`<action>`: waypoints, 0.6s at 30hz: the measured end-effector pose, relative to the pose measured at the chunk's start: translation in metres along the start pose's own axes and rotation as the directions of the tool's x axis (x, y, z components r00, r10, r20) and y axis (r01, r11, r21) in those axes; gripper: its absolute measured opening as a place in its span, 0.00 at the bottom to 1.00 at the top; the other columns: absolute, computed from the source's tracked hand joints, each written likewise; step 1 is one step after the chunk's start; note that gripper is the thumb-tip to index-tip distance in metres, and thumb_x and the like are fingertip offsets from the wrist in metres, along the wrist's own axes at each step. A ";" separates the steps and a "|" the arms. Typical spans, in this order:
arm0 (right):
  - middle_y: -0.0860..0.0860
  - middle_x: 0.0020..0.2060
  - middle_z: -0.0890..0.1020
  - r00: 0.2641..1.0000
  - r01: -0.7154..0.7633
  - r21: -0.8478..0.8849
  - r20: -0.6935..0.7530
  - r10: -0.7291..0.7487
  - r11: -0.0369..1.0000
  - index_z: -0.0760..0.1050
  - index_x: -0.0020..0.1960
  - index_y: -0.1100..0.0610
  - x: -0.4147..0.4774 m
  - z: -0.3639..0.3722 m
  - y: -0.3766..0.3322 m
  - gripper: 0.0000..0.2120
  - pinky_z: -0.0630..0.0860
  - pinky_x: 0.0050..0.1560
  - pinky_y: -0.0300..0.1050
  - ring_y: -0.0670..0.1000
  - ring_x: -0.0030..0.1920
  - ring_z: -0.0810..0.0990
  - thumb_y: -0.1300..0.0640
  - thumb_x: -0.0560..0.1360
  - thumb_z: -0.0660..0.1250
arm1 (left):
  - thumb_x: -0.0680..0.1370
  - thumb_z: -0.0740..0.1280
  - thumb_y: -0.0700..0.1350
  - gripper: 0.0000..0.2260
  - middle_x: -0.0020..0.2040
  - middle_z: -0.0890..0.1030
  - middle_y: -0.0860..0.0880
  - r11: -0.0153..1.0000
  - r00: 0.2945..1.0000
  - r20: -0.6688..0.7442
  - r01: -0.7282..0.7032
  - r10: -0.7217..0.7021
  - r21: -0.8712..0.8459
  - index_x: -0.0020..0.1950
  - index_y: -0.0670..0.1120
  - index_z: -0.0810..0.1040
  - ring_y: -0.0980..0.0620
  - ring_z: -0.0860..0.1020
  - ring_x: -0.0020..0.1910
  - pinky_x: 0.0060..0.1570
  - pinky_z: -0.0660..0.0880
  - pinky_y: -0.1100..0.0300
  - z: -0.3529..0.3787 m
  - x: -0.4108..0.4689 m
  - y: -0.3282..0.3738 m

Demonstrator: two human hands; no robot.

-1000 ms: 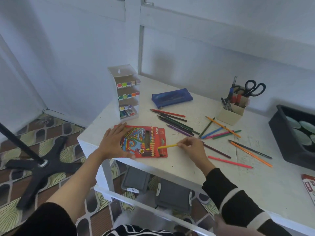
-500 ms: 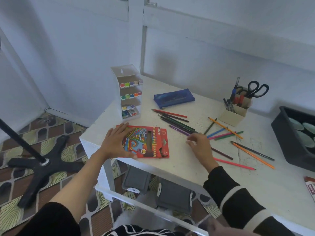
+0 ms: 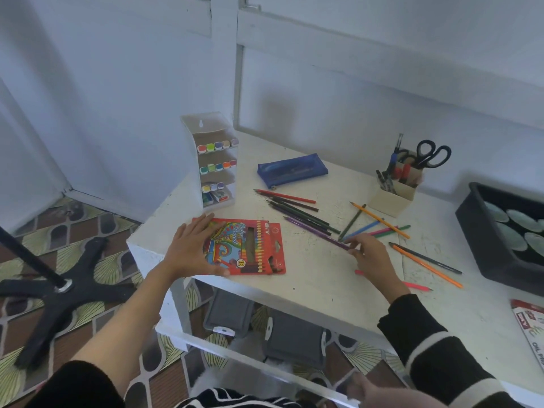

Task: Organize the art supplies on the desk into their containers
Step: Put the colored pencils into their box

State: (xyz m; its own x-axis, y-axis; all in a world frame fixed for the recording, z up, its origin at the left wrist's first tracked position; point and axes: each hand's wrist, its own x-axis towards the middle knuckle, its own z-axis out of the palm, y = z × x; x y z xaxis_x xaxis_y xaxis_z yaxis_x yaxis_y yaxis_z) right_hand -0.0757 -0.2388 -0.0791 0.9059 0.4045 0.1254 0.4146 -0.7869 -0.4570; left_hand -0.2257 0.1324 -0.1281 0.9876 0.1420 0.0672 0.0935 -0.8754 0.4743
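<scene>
here, the purple pencil (image 3: 318, 232) is pinched at its near end by the fingertips (image 3: 356, 242) of the right hand (image 3: 371, 256). the rest of its shaft is laid on the white desk (image 3: 323, 287) and is pointed away toward ten o'clock. the fingers of the left hand (image 3: 191, 248) are held straight and spread, pressed flat on the left half of the red pencil box (image 3: 250, 248), with nothing clasped. the box is laid flat near the desk's front edge, and the right hand is found at three o'clock of it, apart from it.

at one o'clock of the box a bundle of dark pencils (image 3: 297, 209) and a red pencil (image 3: 285, 196) are fanned side by side, with the purple one nearest the person. beyond these, at twelve o'clock, a blue zip pouch (image 3: 293, 170) is seen. at eleven o'clock of the box a white marker rack (image 3: 212, 160) is stood upright, coloured caps shown in its rows.

at one o'clock of the right hand several crossed pencils (image 3: 365, 228) are scattered, and beyond them a beige holder (image 3: 391, 197) is stood with black scissors (image 3: 432, 154) in it. at three o'clock of that hand two loose pencils (image 3: 426, 265) are laid side by side. a pink pencil (image 3: 418, 287) is partly hidden by the wrist. a black tray (image 3: 482, 240) is set at the desk's right edge.
</scene>
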 end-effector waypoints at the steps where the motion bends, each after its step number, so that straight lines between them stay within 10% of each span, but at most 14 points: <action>1: 0.51 0.43 0.76 0.999 0.050 0.036 -0.023 -0.049 0.998 0.79 0.53 0.60 0.001 -0.001 -0.007 0.10 0.72 0.45 0.38 0.49 0.43 0.74 0.68 0.74 0.66 | 0.51 0.50 0.85 0.58 0.78 0.54 0.51 1.000 1.000 -0.002 -0.002 0.002 -0.002 0.75 0.55 0.58 0.49 0.52 0.77 0.74 0.46 0.43 0.000 0.000 0.000; 7: 0.53 0.43 0.79 0.993 0.016 0.442 -0.114 0.038 0.897 0.73 0.50 0.60 0.003 -0.003 -0.065 0.05 0.78 0.42 0.36 0.49 0.40 0.80 0.66 0.75 0.65 | 0.51 0.51 0.85 0.58 0.78 0.54 0.52 1.000 1.000 0.004 0.002 -0.002 -0.012 0.75 0.55 0.58 0.49 0.51 0.77 0.74 0.46 0.42 0.000 0.000 0.000; 18: 0.56 0.39 0.80 0.797 -0.269 0.933 0.077 0.599 0.238 0.71 0.49 0.58 -0.008 0.048 -0.098 0.12 0.78 0.38 0.41 0.53 0.38 0.80 0.55 0.83 0.51 | 0.51 0.51 0.85 0.58 0.78 0.54 0.51 1.000 1.000 0.012 0.003 -0.003 -0.008 0.75 0.55 0.57 0.50 0.52 0.77 0.74 0.46 0.43 0.000 0.000 -0.001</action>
State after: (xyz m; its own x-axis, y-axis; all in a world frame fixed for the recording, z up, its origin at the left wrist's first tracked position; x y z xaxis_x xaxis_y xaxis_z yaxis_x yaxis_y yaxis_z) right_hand -0.1274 -0.1424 -0.0777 0.9638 -0.1132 -0.2413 -0.2252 0.1386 -0.9644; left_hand -0.2258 0.1334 -0.1284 0.9888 0.1387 0.0553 0.0954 -0.8714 0.4811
